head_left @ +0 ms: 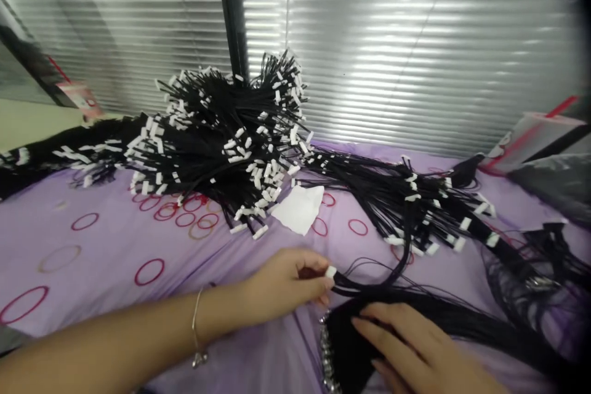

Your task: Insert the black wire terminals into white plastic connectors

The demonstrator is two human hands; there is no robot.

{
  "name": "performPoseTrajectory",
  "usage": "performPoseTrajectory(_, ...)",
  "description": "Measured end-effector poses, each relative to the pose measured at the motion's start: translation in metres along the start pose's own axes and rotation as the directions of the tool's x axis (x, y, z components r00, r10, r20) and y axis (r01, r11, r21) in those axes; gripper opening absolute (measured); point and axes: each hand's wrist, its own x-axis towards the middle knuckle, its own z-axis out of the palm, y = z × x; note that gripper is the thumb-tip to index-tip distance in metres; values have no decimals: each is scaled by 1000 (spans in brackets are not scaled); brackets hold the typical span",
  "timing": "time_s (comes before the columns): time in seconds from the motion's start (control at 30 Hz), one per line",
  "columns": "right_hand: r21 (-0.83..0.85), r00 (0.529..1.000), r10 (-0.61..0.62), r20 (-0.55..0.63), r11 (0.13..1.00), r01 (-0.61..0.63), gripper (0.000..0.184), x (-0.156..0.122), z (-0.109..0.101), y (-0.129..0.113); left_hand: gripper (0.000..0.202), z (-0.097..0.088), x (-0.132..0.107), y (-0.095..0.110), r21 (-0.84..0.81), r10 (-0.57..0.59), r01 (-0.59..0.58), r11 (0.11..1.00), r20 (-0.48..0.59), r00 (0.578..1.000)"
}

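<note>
My left hand pinches a black cable at the white connector on its end, between thumb and fingers. From there the cable runs right and curves up toward a pile. Just below, my right hand lies with fingers stretched out over a bundle of black cables. A row of small silvery metal ends lines the left edge of this bundle. Part of the bundle is hidden under my right hand.
A large pile of black cables with white connectors lies at the back, another to its right. Red rubber bands and a torn white paper lie on the purple cloth. Cups stand left and right, before window blinds.
</note>
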Motion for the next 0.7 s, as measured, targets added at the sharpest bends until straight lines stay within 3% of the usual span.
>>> performPoseTrajectory(0.2,68,980,145,135,986,-155,30,18,-3,-8,30,0,-2,1,-32,-36,37,999,35,999)
performPoseTrajectory(0.43,198,979,66,193,975,-104,18,33,-3,2,18,-1,-2,7,2,-15,15,1000,23,1000)
performPoseTrajectory(0.6,435,978,54,199,890,-137,12,35,-3,13,16,-1,-1,7,-33,-64,65,997,25,998)
performPoseTrajectory(0.7,491,974,63,219,855,-166,11,34,-1,15,20,-3,0,5,-52,-76,77,996,28,997)
